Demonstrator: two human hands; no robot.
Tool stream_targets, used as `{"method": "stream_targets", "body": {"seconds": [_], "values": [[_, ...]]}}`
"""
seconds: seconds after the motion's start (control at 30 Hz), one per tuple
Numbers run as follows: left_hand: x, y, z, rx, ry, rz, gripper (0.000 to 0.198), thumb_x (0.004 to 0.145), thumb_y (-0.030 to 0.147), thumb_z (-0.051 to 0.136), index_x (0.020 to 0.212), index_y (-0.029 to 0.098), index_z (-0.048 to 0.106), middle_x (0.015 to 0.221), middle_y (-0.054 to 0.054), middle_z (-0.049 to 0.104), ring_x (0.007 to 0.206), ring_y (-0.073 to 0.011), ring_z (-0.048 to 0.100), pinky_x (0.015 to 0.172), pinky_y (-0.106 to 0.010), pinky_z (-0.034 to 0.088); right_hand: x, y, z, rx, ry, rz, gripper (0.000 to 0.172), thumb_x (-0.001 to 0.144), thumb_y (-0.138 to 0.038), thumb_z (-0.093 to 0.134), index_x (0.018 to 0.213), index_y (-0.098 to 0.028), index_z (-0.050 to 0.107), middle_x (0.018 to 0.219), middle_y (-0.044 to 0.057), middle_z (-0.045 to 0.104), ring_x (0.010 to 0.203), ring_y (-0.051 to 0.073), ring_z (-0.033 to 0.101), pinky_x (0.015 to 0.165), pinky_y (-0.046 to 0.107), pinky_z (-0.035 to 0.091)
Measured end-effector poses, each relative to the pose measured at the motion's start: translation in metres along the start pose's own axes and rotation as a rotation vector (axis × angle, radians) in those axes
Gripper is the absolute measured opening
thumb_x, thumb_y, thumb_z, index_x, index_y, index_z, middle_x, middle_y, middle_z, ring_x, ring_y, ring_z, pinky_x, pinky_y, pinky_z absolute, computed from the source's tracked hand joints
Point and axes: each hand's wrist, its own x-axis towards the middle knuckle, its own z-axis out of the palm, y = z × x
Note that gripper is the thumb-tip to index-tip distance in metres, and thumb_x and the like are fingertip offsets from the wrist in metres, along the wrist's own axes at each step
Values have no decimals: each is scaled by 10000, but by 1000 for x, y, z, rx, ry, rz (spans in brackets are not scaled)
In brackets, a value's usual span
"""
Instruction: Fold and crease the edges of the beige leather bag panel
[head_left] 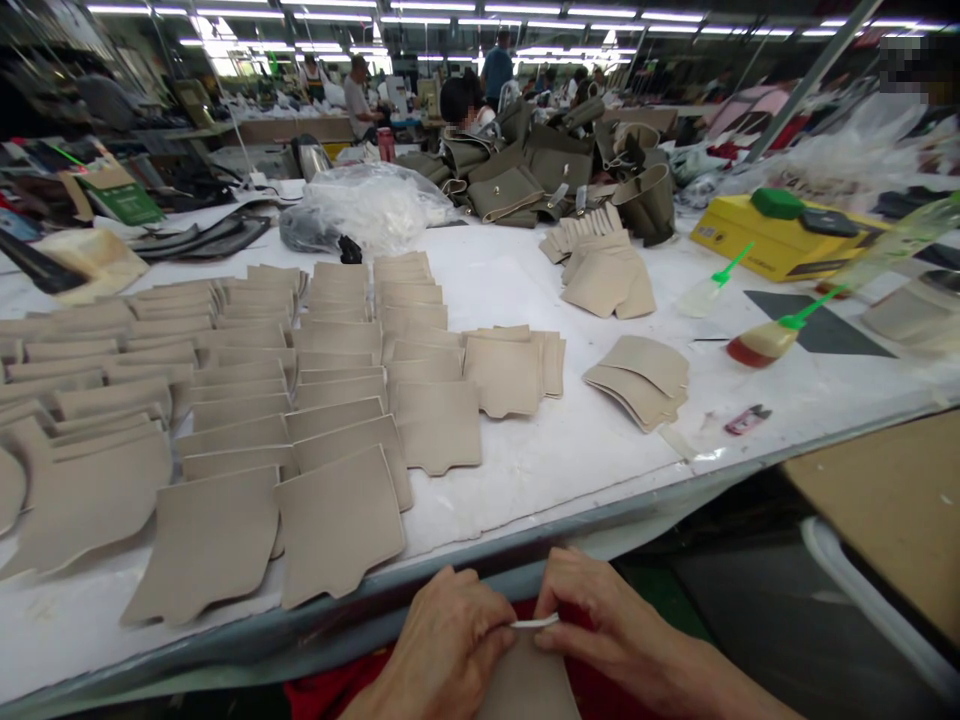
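Observation:
Just in front of the table's near edge, my left hand point(457, 635) and my right hand point(600, 620) pinch the top edge of a beige leather piece point(526, 680). A pale folded strip shows along that edge between my fingertips. The lower part of the piece runs out of the picture. On the white table point(517, 500) lie overlapping rows of similar beige pieces point(345, 520), to the left of my hands. A small stack of beige pieces point(637, 385) rests farther right.
Two squeeze bottles with green nozzles, one holding amber liquid point(757, 345), stand at the right by a yellow box point(780, 235). A small tube point(748, 420) lies near the edge. Behind are a plastic bag point(367, 205) and piled dark olive bags point(525, 175). People work farther back.

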Motion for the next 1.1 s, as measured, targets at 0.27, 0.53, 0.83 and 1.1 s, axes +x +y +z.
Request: {"method": "stream_targets", "body": {"seconds": [0.27, 0.53, 0.83, 1.1], "values": [[0, 1, 1, -37, 22, -22, 151, 902, 193, 613, 819, 202, 739, 835, -22, 745, 857, -211, 636, 799, -340, 353, -1, 3, 8, -1, 41, 74, 257, 928, -321, 633, 719, -183, 578, 747, -17, 518, 713, 163, 524, 638, 268, 338], [-20, -25, -17, -261, 75, -135, 178, 843, 170, 570, 805, 201, 741, 795, 5, 723, 798, -170, 645, 678, -249, 365, -11, 22, 5, 150, 61, 109, 428, 938, -547, 551, 699, -193, 574, 722, -6, 551, 707, 184, 527, 642, 286, 348], [-24, -29, -16, -409, 108, -172, 185, 811, 202, 561, 808, 176, 745, 743, 13, 710, 742, -166, 638, 624, -228, 367, 3, -5, 9, -98, -122, 5, 209, 972, -330, 556, 1161, -259, 609, 1144, 52, 655, 1056, 241, 590, 933, 349, 438], [-23, -26, -17, -427, 165, -140, 156, 792, 207, 578, 696, 164, 693, 623, 33, 591, 656, -143, 549, 595, -233, 316, 33, -20, 38, -352, -128, -91, 346, 1058, -313, 340, 836, -213, 586, 806, 18, 652, 770, 205, 584, 707, 319, 414]]}}
